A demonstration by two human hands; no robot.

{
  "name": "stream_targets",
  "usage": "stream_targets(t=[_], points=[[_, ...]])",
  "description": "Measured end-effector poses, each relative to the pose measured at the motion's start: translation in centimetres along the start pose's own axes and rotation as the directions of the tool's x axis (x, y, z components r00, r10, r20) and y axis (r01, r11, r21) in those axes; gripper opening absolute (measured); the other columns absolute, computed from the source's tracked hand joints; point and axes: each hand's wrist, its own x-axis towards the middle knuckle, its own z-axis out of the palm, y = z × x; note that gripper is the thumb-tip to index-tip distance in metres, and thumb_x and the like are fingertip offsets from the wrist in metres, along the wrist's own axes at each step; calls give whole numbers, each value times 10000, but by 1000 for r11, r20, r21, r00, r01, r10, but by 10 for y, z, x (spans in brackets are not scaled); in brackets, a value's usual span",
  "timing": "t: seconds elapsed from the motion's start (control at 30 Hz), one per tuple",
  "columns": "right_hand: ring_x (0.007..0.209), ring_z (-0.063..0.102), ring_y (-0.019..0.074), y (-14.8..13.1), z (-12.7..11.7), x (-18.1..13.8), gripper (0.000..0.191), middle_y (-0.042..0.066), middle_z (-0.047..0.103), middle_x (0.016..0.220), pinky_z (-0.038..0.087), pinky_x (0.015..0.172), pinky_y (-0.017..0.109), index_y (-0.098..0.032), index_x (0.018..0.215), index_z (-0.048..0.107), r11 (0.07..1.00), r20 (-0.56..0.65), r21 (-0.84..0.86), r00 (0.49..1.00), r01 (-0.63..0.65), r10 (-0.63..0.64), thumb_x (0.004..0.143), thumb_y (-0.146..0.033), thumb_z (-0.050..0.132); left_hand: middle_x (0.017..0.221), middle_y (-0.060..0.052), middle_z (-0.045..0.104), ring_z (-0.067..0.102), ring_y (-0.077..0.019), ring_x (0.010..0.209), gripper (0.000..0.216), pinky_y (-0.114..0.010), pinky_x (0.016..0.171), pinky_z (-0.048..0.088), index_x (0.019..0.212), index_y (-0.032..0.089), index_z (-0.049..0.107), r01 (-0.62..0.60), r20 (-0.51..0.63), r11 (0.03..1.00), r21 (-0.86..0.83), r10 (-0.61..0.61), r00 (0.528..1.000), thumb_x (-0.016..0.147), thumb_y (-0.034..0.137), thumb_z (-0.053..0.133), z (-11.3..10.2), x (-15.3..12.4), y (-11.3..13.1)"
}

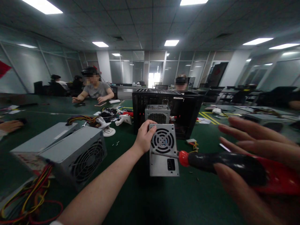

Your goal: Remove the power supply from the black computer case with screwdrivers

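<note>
My left hand (143,137) grips the upper left edge of a silver power supply (161,167), fingers over its top and thumb on the front. Its round fan grille and power socket face me. A screwdriver (217,161) with a red and black handle lies level across the plate, its tip by the left edge just below the grille. Around the handle is my right hand (269,147), thumb below and fingers loosely spread above, blurred. Whether the tip sits in a screw cannot be made out.
Behind stands an open black computer case (195,109) with a second grey unit (157,115) before it. Two power supplies (72,147) with loose cables (35,193) are at left. Small screws (197,179) and a cable connector (191,141) lie at right. Co-workers (98,90) sit opposite.
</note>
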Motion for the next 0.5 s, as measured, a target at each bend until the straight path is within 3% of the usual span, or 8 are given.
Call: stream_targets(t=[0.07, 0.17, 0.23, 0.37, 0.43, 0.5], points=[[941, 744, 180, -3, 4, 7, 348, 19, 700, 1235, 651, 786, 290, -318, 1112, 675, 994, 3, 74, 997, 82, -83, 820, -171, 795, 904, -74, 654, 621, -283, 984, 260, -413, 893, 486, 907, 206, 616, 2, 5, 1000, -7, -2, 1000, 850, 447, 539, 0, 0, -1], [888, 728, 135, -2, -1, 22, 155, -4, 692, 1026, 632, 807, 225, -279, 1055, 634, 964, 110, 205, 975, 167, -193, 929, -219, 700, 907, -79, 653, 611, -289, 975, 286, -409, 853, 487, 920, 201, 621, 12, 18, 1000, -23, -12, 1000, 853, 468, 544, -1, -1, -3], [1034, 713, 163, -2, -14, 32, 186, 17, 685, 1092, 627, 852, 208, -292, 1149, 597, 973, 274, 197, 946, 119, -171, 969, -311, 642, 918, -77, 659, 611, -284, 962, 305, -397, 827, 487, 927, 202, 628, 42, 11, 999, -15, -42, 999, 850, 487, 552, -2, -1, -6], [1230, 672, 176, -6, -42, 42, 440, 29, 664, 1354, 605, 892, 165, -328, 1335, 491, 989, 579, 119, 803, 90, -142, 940, -160, 588, 899, -59, 660, 613, -266, 916, 337, -369, 782, 486, 936, 206, 632, 83, 3, 996, -27, -83, 997, 831, 521, 574, -3, -1, -10], [1185, 700, 156, -9, -48, 43, 411, 6, 684, 1349, 602, 866, 144, -338, 1316, 491, 991, 632, 101, 764, 90, -134, 959, -150, 569, 882, -48, 657, 614, -254, 881, 352, -356, 758, 486, 933, 206, 628, 101, -5, 994, -47, -101, 995, 816, 535, 584, -3, 0, -10], [1132, 719, 139, -11, -47, 41, 351, -24, 719, 1281, 599, 861, 141, -341, 1279, 514, 995, 611, 59, 786, 76, -97, 971, -200, 607, 860, -37, 652, 611, -240, 838, 365, -343, 735, 486, 934, 205, 622, 122, -9, 990, -67, -123, 992, 804, 545, 591, -3, -1, -9]])
